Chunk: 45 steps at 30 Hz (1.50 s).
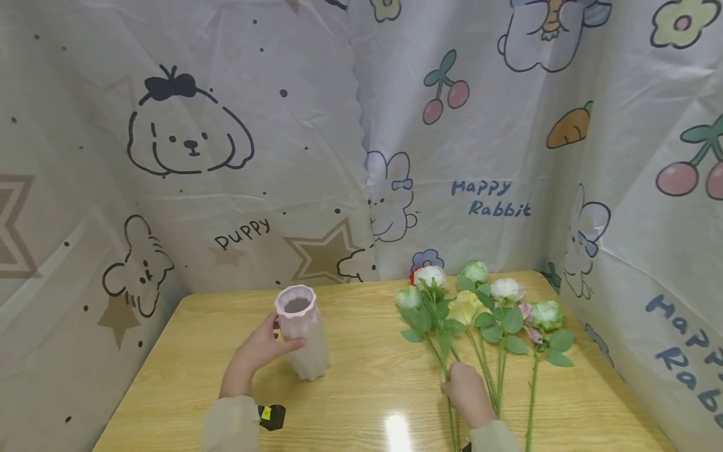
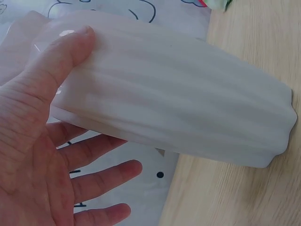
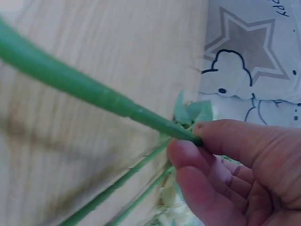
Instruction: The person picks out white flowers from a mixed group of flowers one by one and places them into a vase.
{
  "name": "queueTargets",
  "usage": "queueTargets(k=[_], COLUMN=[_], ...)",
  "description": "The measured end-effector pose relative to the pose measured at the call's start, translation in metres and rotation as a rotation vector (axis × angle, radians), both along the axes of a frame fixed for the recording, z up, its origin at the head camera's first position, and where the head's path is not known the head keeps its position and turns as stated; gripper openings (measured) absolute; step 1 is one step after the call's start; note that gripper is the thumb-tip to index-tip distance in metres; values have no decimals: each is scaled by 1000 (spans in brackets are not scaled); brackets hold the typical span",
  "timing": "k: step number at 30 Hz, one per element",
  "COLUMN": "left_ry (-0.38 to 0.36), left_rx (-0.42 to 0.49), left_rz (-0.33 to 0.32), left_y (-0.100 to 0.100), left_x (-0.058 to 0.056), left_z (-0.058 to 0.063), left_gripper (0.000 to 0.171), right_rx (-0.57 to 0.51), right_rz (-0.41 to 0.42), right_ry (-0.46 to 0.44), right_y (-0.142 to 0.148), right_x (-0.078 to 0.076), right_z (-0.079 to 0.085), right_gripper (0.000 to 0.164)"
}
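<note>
L hand (image 2: 44,162): thumb on pale fluted vase (image 2: 164,94) near rim, two fingers partly behind it, other two extended below | scalloped base at right, over wood table (image 2: 256,40) | printed cloth (image 2: 141,186) behind | bit of greenery (image 2: 227,5), top edge

a pale, creased cloth (image 1: 316,125) hangs behind and to both sides of the light wood counter (image 1: 361,376). on the cloth's left part a dog's head (image 1: 191,145) in black outline wears a dark bow (image 1: 183,85), with the word "puppy" (image 1: 243,234) below and a brown star (image 1: 324,252) to the lower right. further right come a white rabbit (image 1: 391,207), blue lettering (image 1: 491,198) reading "happy rabbit", a pair of pink cherries (image 1: 458,95) and an orange carrot (image 1: 569,127). a printed yellow flower (image 1: 666,25) sits high on the right side, above more cherries (image 1: 677,179). a bright glare patch (image 1: 398,433) lies on the counter.
</note>
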<state>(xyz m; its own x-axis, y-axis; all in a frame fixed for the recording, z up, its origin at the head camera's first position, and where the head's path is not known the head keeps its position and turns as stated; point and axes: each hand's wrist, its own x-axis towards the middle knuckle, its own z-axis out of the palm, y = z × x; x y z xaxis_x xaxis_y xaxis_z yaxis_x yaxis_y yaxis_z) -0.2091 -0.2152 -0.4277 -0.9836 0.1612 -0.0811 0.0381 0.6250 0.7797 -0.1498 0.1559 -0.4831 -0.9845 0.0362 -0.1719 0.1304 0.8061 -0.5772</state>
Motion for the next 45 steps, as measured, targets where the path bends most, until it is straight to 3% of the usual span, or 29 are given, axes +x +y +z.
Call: queueTargets(k=[11,17,25,33,45], left_ry=[7,16,30,13,1], left_rx=[9,7,-7,16,52], left_rz=[-11,-26,-35,-23,-29], left_y=[19,33,46,47,47], left_x=[3,6,7,9,9], left_z=[-2,1,3,0,-4], left_gripper=[89,87,86,86,86], right_rx=[34,63,-1,-24,-75], right_rz=[22,27,18,23,91], right_ry=[117,223,269,421,591], right_y=[-11,-17,-32,-62,-116], right_x=[-3,-4,-25,-52,-59], right_z=[25,45,85,137,173], right_gripper=[23,6,13,13,8])
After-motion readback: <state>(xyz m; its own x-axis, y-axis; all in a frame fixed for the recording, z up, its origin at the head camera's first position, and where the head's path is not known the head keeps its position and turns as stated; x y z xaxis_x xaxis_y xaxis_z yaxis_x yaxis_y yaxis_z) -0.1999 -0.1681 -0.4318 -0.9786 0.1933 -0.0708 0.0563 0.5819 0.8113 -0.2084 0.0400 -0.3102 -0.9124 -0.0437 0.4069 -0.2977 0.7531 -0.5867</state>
